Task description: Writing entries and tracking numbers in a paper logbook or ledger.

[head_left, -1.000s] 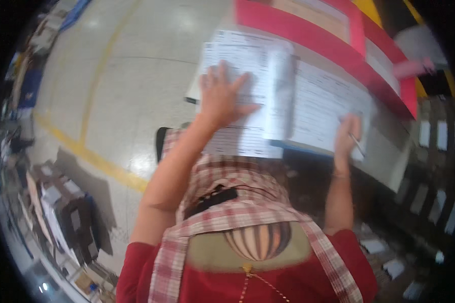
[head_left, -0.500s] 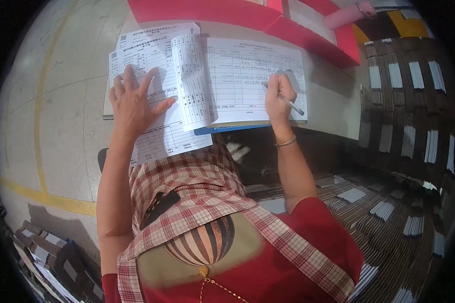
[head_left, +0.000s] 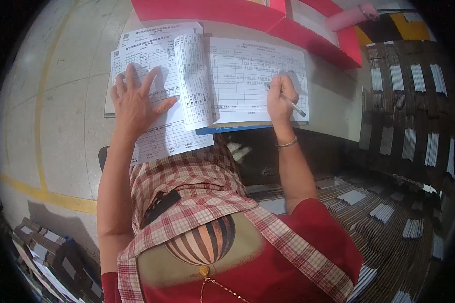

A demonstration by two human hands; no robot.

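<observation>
My left hand (head_left: 136,103) lies with its fingers spread on printed sheets (head_left: 162,144) at the left of the work surface. Between the fingers of my right hand (head_left: 282,98) is a pen (head_left: 298,109), its barrel sticking out to the lower right. That hand rests on a ruled form (head_left: 237,93) with rows of handwriting in its upper half. A narrow curled strip of printed paper (head_left: 192,81) covers the form's left edge. Under the form, a blue board (head_left: 227,129) shows along the near side. The pen's tip is mostly hidden by my fingers.
A red-pink box-like frame (head_left: 222,11) runs along the far edge, with a pink cylinder (head_left: 353,16) at its right. Stacks of flat brown cardboard (head_left: 394,101) stand at the right and near right. More stacked cardboard (head_left: 55,252) sits at the lower left.
My right hand has moved very slightly with the pen, and a little more handwriting shows on the form's lower row. My left hand stays spread on the sheets.
</observation>
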